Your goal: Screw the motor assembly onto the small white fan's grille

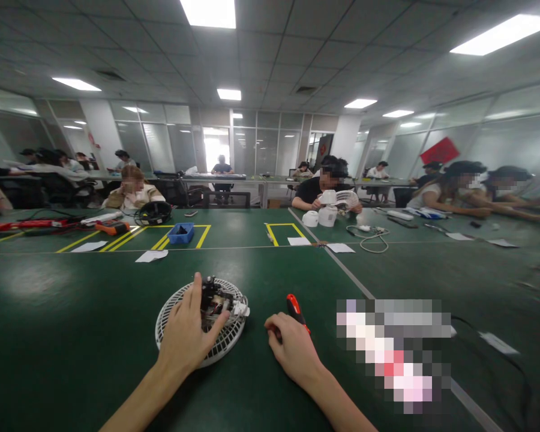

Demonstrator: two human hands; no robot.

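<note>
Over on the left, a paper (152, 256) lies on the green table (94, 360), the blue bin (181, 234) just beyond it. Now the left hand (185, 333), fingers and thumb spread, resting over the round white grille (170, 305) and the black motor (213, 295) on top. White plug (241, 309) at the grille's right side! Next, the right hand (293, 348), fingers curled, grip impossible to tell, right beside the red screwdriver (296, 309).

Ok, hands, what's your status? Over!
Left hand spread over black mechanism on white grille. Right hand curled, red-black tool close by. Left fingers partly hide mechanism.
</note>
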